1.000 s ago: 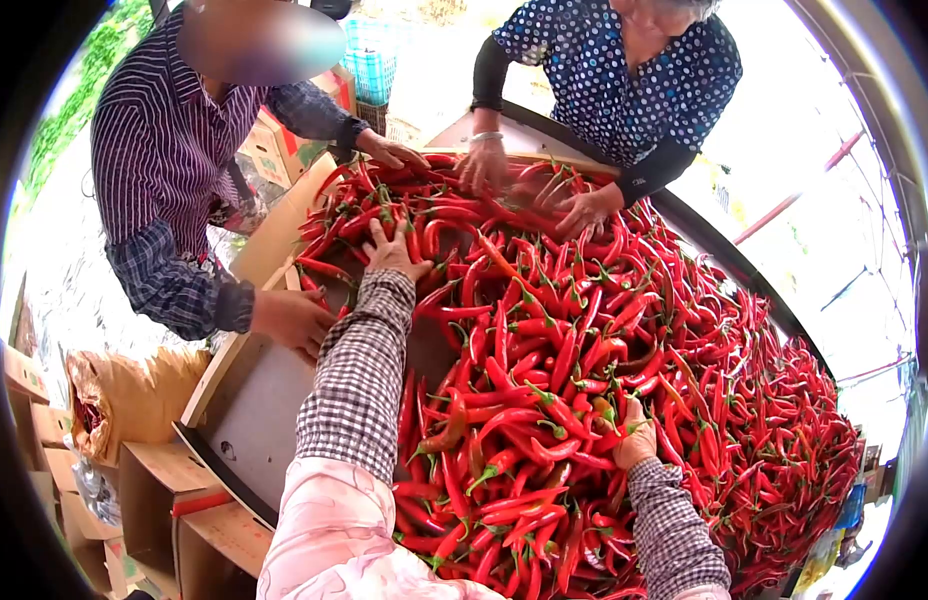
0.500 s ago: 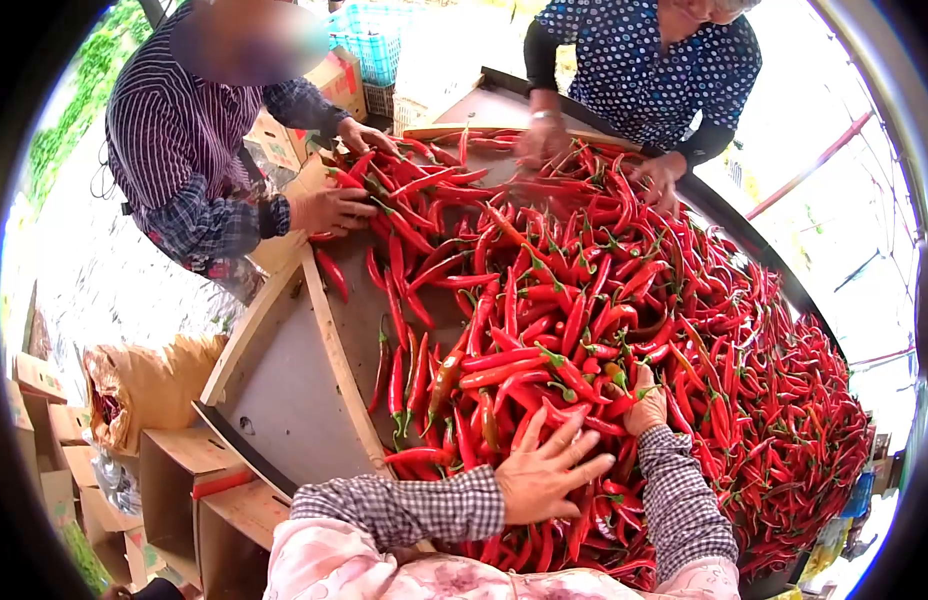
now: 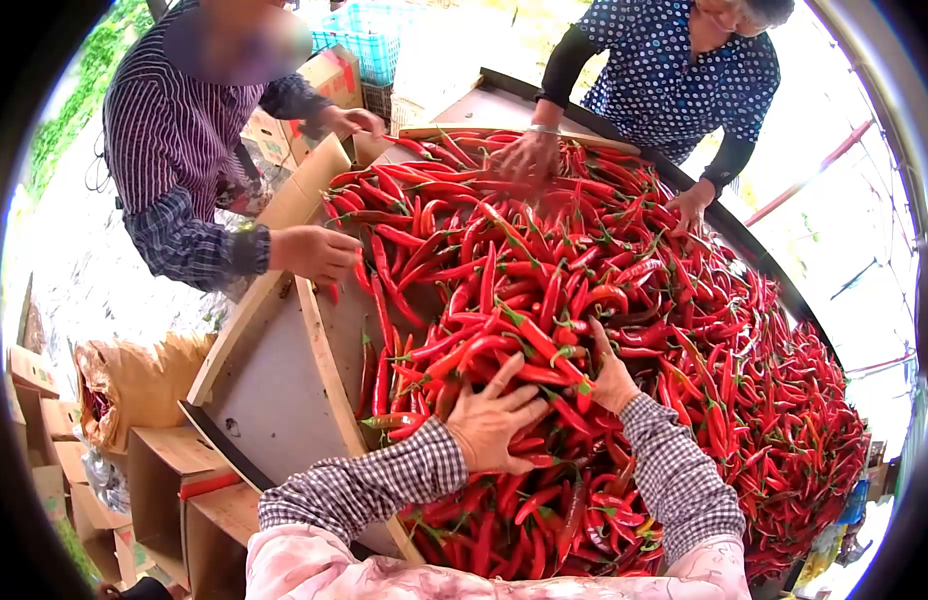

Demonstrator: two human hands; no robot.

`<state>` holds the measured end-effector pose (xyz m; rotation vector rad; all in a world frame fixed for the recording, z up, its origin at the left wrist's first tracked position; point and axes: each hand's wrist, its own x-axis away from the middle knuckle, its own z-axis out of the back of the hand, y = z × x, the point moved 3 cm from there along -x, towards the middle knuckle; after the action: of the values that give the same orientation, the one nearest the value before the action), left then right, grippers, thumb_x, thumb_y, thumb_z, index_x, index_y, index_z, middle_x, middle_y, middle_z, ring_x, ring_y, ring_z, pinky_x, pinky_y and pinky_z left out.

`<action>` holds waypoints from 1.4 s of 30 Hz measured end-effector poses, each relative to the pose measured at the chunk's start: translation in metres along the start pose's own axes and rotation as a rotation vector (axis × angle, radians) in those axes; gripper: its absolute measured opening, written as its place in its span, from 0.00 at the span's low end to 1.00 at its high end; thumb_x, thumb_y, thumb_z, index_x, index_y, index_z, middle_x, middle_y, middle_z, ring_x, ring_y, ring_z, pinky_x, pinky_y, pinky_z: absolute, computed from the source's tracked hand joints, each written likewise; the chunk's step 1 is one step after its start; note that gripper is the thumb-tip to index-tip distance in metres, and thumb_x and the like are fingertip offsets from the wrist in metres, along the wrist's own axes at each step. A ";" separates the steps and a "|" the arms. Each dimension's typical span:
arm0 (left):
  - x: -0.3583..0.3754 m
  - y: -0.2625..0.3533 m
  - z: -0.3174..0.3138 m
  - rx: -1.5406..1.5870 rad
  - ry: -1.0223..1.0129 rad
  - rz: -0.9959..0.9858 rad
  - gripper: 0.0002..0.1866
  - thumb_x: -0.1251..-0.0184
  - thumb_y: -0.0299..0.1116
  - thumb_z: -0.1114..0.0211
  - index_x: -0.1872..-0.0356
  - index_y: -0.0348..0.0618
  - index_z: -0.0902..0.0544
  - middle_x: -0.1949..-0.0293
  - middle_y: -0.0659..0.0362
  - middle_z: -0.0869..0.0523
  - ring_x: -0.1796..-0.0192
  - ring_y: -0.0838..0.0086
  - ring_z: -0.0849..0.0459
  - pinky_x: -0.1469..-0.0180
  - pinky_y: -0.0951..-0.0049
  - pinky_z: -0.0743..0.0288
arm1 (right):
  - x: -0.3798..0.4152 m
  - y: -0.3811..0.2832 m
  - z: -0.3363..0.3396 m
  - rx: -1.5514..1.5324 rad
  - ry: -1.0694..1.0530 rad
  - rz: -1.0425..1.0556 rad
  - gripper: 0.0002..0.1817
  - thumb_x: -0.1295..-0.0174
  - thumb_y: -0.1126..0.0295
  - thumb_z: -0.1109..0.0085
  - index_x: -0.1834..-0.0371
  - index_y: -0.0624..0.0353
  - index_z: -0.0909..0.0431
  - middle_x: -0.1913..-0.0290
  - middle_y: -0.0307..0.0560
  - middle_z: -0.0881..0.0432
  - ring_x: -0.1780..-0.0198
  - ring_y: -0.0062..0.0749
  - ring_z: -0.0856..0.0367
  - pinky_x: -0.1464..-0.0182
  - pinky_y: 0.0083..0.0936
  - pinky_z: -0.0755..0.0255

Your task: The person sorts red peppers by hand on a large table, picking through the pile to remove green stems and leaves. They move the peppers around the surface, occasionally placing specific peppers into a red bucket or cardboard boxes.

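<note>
A large heap of red chili peppers (image 3: 544, 290) with green stems covers the table. My left hand (image 3: 496, 425) lies on the near side of the heap, palm down with its fingers spread over the peppers. Just right of it, my right hand (image 3: 613, 378) rests against the peppers, one finger stretched out along them and the others partly hidden. Several chili peppers (image 3: 544, 375) lie between my two hands. Checked sleeves cover both my forearms.
A wooden divider (image 3: 331, 370) borders a grey tray section (image 3: 274, 385) on the left. Cardboard boxes (image 3: 179, 480) and a brown paper sack (image 3: 144, 385) stand beside it. Across the table, two co-workers' hands (image 3: 319, 253) (image 3: 529, 158) are at the peppers. A blue crate (image 3: 369, 45) is behind.
Both my hands have moved up and left across the heap, and peppers have shifted with them. The left co-worker's hands have drawn back from the peppers; the other co-worker has leaned right.
</note>
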<state>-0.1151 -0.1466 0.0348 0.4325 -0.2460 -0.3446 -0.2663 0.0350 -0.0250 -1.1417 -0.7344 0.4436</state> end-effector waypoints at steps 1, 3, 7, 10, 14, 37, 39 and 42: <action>-0.003 -0.009 0.001 -0.059 0.062 0.032 0.43 0.54 0.67 0.38 0.35 0.61 0.34 0.31 0.64 0.40 0.26 0.54 0.67 0.40 0.22 0.54 | -0.009 -0.002 -0.001 0.059 0.012 0.040 0.65 0.57 0.65 0.25 0.26 0.47 0.71 0.37 0.50 0.32 0.38 0.33 0.31 0.35 0.26 0.37; -0.008 -0.031 -0.003 -0.111 0.206 0.031 0.39 0.49 0.67 0.42 0.37 0.61 0.31 0.31 0.65 0.41 0.26 0.49 0.66 0.41 0.24 0.49 | -0.030 -0.006 -0.012 -0.165 -0.026 0.053 0.63 0.54 0.66 0.27 0.26 0.50 0.72 0.38 0.49 0.31 0.38 0.31 0.32 0.35 0.26 0.38; -0.008 -0.061 0.016 -0.080 0.203 0.168 0.32 0.44 0.61 0.42 0.40 0.57 0.26 0.31 0.63 0.44 0.26 0.49 0.70 0.43 0.27 0.41 | -0.077 -0.022 -0.033 -0.355 -0.035 0.092 0.63 0.57 0.69 0.25 0.26 0.48 0.68 0.38 0.47 0.30 0.38 0.36 0.32 0.36 0.26 0.38; -0.005 -0.081 0.025 -0.051 0.245 0.294 0.32 0.48 0.60 0.39 0.42 0.58 0.25 0.30 0.63 0.46 0.27 0.47 0.69 0.41 0.26 0.47 | -0.114 -0.029 -0.048 -0.344 0.017 0.115 0.65 0.62 0.74 0.22 0.26 0.50 0.64 0.40 0.47 0.28 0.42 0.34 0.28 0.39 0.28 0.35; -0.003 -0.115 0.031 -0.070 0.341 0.392 0.33 0.54 0.58 0.34 0.44 0.58 0.23 0.29 0.63 0.48 0.27 0.45 0.62 0.44 0.28 0.40 | -0.157 -0.043 -0.067 -0.214 0.046 0.177 0.65 0.65 0.72 0.20 0.26 0.49 0.60 0.41 0.48 0.27 0.43 0.33 0.28 0.40 0.28 0.35; -0.011 -0.049 0.027 -0.017 0.142 0.533 0.35 0.57 0.49 0.29 0.44 0.52 0.28 0.32 0.54 0.41 0.30 0.44 0.52 0.35 0.35 0.50 | 0.020 -0.032 -0.019 0.690 0.054 -0.089 0.35 0.44 0.40 0.48 0.39 0.53 0.30 0.52 0.64 0.22 0.48 0.54 0.24 0.44 0.37 0.32; -0.003 -0.042 0.026 0.001 0.157 0.515 0.34 0.58 0.48 0.29 0.45 0.51 0.26 0.35 0.52 0.37 0.31 0.44 0.50 0.35 0.37 0.50 | 0.033 -0.036 -0.007 1.029 0.096 -0.118 0.41 0.48 0.30 0.53 0.44 0.53 0.25 0.54 0.64 0.21 0.48 0.53 0.24 0.43 0.36 0.32; 0.012 -0.038 0.013 0.036 0.230 0.476 0.30 0.58 0.46 0.31 0.49 0.48 0.24 0.39 0.52 0.34 0.32 0.44 0.49 0.36 0.37 0.48 | 0.018 -0.067 0.012 0.865 0.039 -0.311 0.37 0.47 0.33 0.50 0.59 0.61 0.20 0.65 0.58 0.19 0.56 0.51 0.20 0.51 0.38 0.28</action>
<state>-0.1189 -0.1884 0.0312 0.4306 -0.1243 0.1759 -0.2660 0.0301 0.0457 -0.2188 -0.5755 0.4089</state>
